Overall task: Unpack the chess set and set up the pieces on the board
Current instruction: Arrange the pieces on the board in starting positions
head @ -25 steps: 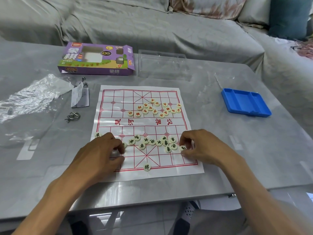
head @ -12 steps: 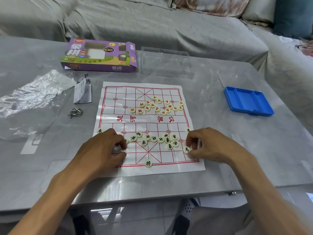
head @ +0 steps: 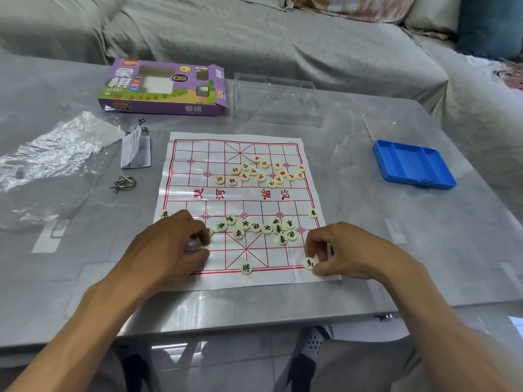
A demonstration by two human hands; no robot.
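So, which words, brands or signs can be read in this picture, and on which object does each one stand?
"XIANG QI" and "象棋": top of the purple box
"象棋": the box's front side
"楚河" and "汉界", upside down: middle of the paper board
"將": black-marked piece on the near edge line
"馬": piece at the right hand
"車": piece
Red-marked pieces, folded leaflet, red brand logos on the box: too small or blurred.

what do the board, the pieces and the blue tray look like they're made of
Board: thin glossy sheet, probably plastic film or coated paper; it shows fold creases and glare.
Pieces: cream discs, likely plastic, with a smooth sheen and printed characters.
Blue tray: moulded plastic, matte, with rounded compartment walls.
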